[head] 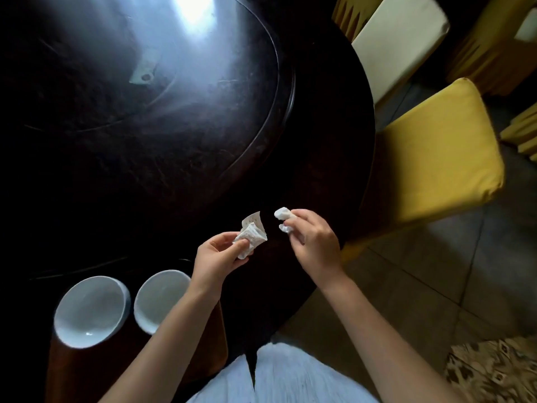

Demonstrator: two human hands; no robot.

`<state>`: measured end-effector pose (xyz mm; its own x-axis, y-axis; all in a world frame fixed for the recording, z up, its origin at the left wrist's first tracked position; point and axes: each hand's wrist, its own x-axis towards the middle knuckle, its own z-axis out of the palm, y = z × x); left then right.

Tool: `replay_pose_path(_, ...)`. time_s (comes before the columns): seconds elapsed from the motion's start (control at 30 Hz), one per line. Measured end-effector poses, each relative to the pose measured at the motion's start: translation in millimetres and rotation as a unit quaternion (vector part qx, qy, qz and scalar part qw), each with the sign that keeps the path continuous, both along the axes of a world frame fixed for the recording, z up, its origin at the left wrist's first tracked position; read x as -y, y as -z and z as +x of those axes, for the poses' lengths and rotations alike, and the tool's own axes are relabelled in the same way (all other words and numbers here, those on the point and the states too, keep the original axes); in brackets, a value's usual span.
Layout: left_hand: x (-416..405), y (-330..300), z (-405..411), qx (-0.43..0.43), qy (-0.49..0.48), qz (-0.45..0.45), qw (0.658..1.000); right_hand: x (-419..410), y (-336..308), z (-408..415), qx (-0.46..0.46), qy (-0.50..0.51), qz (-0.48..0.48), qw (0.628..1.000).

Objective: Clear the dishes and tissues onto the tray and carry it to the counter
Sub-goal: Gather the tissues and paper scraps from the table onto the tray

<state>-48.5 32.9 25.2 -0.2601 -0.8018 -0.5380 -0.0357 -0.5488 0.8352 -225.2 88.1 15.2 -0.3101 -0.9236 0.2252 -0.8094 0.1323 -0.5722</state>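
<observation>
My left hand (216,255) grips a crumpled white tissue with small printed marks (252,232) above the dark round table (325,181). My right hand (312,238) holds a second, balled-up white tissue (283,218). The two hands are close together, a small gap between the tissues. Two empty white bowls (92,311) (158,299) stand side by side on a brown tray (209,338) at the lower left, by my left forearm.
A dark turntable (145,82) with a small paper scrap (144,66) fills the table's middle. A yellow chair (436,158) and a cream-cushioned chair (398,39) stand at the table's right edge. Tiled floor lies at the right.
</observation>
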Motion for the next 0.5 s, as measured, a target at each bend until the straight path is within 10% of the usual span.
replay_pose_path(0.5,-77.6,-2.1,206.8,0.103,0.153,-0.14,0.973,-118.9,-8.6,213.6,-0.02,0.05,-0.02,0.998)
